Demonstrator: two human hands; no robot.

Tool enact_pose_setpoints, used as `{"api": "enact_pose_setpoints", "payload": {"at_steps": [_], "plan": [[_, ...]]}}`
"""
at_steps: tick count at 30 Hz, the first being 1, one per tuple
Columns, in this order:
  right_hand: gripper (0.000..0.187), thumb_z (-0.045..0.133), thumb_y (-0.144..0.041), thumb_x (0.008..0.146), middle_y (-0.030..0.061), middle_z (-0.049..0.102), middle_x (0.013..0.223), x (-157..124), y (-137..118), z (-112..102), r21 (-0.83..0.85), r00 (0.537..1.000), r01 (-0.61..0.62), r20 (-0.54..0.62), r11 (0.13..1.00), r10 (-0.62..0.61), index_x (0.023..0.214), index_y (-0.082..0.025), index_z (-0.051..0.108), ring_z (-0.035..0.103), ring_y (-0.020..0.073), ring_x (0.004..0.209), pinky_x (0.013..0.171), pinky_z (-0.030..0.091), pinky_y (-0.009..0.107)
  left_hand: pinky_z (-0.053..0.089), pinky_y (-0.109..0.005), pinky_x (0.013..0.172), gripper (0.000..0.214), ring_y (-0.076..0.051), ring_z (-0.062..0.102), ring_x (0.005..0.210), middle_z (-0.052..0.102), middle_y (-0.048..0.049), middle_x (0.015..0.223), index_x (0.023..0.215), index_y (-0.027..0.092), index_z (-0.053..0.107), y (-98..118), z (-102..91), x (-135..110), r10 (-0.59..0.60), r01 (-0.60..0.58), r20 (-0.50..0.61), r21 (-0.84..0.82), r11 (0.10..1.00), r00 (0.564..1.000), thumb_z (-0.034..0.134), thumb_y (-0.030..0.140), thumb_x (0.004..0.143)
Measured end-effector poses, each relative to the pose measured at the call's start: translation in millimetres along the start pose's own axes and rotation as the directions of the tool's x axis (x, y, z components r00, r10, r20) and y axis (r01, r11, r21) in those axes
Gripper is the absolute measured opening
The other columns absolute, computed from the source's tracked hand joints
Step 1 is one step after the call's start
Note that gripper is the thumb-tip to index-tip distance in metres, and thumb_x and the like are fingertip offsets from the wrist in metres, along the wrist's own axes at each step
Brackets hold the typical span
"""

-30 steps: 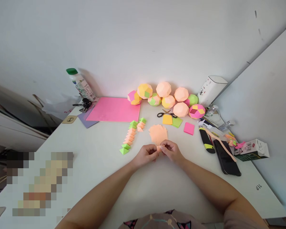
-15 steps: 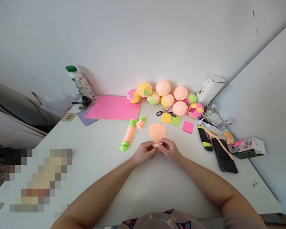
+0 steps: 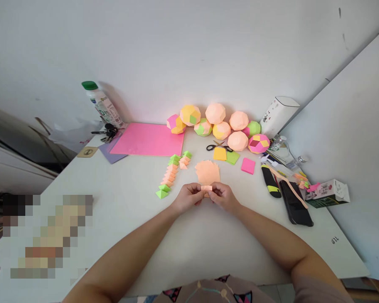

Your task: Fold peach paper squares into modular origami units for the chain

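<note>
Our left hand (image 3: 187, 198) and right hand (image 3: 223, 196) each clamp a fingertip grip on the small folded peach paper (image 3: 206, 188) — held between them, over the surface (image 3: 129, 198). Just beyond lies the peach sheet stack (image 3: 207, 171) — folded units (image 3: 170, 176) to its left.

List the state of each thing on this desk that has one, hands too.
Folded peach paper, folded narrow, held between both hands.
Left hand, pinching its left end.
Right hand, pinching its right end.
Bottle, green cap on.
Phone, screen dark, lying flat.
Peach sheets, unfolded, stacked.
</note>
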State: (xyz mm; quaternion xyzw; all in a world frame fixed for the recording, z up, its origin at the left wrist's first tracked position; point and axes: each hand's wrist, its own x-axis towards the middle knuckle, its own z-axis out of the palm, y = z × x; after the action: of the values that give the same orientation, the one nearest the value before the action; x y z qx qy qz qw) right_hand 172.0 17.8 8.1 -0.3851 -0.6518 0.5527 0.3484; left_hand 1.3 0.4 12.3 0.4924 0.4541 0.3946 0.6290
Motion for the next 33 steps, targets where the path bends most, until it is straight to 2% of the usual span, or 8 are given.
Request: {"api": "enact_pose_setpoints", "payload": {"at_steps": [6,11,17,22,25,27,30,33], "plan": [[0.018,0.055,-0.028,0.078,-0.0039,0.047,0.057,-0.2,-1.7,-0.1,0.026,1.000,-0.007,-0.010,1.000,0.007,0.065,-0.018,0.048,0.047,0.0090,0.048,0.046,0.039,0.022,0.027,-0.019,0.040,0.026,-0.006,0.040,0.036,0.047,0.0055,0.041,0.061,0.015,0.053,-9.0,-3.8,4.6,0.015,-0.016,-0.006,-0.100,0.995,1.000,0.064,0.035,0.072],[0.017,0.053,-0.029,0.082,-0.0037,0.047,0.058,0.1,-2.1,1.0,0.042,0.998,0.031,-0.061,0.999,-0.029,0.070,-0.017,0.051,0.047,0.0090,0.048,0.047,0.041,0.022,0.030,-0.019,0.042,0.024,-0.006,0.042,0.039,0.049,0.0048,0.046,0.065,0.014,0.055,-5.3,-1.5,3.9,0.054,-0.056,-0.016,-0.137,0.989,0.998,0.064,0.035,0.074],[0.010,0.054,-0.024,0.083,0.0014,0.054,0.074,0.1,4.1,1.0,-0.101,0.963,0.198,-0.167,0.975,-0.213,0.082,-0.019,0.062,0.050,0.0092,0.052,0.048,0.042,0.024,0.037,-0.022,0.046,0.021,-0.007,0.050,0.044,0.059,0.0014,0.065,0.093,0.016,0.059,-3.4,-1.9,3.9,0.109,-0.089,0.061,-0.267,0.960,0.992,0.059,0.032,0.079],[0.013,0.052,-0.021,0.084,0.0020,0.056,0.076,1.4,13.7,-0.8,-0.143,0.928,0.286,-0.207,0.948,-0.311,0.088,-0.021,0.065,0.051,0.0088,0.050,0.047,0.043,0.024,0.040,-0.023,0.049,0.014,-0.009,0.052,0.046,0.061,0.0006,0.064,0.082,0.016,0.059,-7.7,-2.8,5.6,0.104,-0.088,0.038,-0.292,0.952,0.994,0.063,0.026,0.074],[0.013,0.052,-0.022,0.083,0.0018,0.055,0.077,1.5,13.9,0.0,-0.101,0.939,0.260,-0.203,0.960,-0.276,0.087,-0.020,0.064,0.051,0.0080,0.049,0.046,0.043,0.024,0.041,-0.025,0.052,0.012,-0.011,0.053,0.048,0.060,0.0007,0.053,0.080,0.014,0.061,-9.3,-3.7,6.3,0.079,-0.066,0.037,-0.275,0.959,0.996,0.060,0.024,0.074],[0.013,0.051,-0.024,0.083,0.0012,0.055,0.076,1.1,12.0,0.6,-0.034,0.960,0.190,-0.205,0.981,-0.192,0.089,-0.020,0.062,0.051,0.0080,0.049,0.046,0.043,0.023,0.041,-0.026,0.053,0.015,-0.012,0.053,0.048,0.058,0.0001,0.049,0.080,0.013,0.062,-9.5,-4.3,6.3,0.075,-0.064,0.031,-0.269,0.961,0.997,0.057,0.026,0.075],[0.016,0.048,-0.026,0.084,-0.0015,0.052,0.065,0.0,8.3,0.1,0.067,0.986,0.063,-0.158,0.996,-0.052,0.093,-0.018,0.059,0.051,0.0097,0.050,0.047,0.042,0.023,0.041,-0.026,0.051,0.018,-0.012,0.053,0.048,0.057,0.0004,0.051,0.077,0.013,0.063,-8.3,-3.8,5.9,0.076,-0.076,-0.010,-0.274,0.959,0.997,0.059,0.030,0.075],[0.016,0.049,-0.029,0.084,-0.0026,0.051,0.059,-0.5,4.9,-1.3,0.109,0.996,0.014,-0.093,0.994,-0.003,0.091,-0.017,0.058,0.051,0.0107,0.052,0.050,0.043,0.024,0.042,-0.025,0.051,0.018,-0.011,0.052,0.048,0.056,0.0024,0.054,0.077,0.014,0.060,-6.9,-1.4,5.2,0.088,-0.089,-0.018,-0.248,0.965,0.996,0.065,0.031,0.073]]}}
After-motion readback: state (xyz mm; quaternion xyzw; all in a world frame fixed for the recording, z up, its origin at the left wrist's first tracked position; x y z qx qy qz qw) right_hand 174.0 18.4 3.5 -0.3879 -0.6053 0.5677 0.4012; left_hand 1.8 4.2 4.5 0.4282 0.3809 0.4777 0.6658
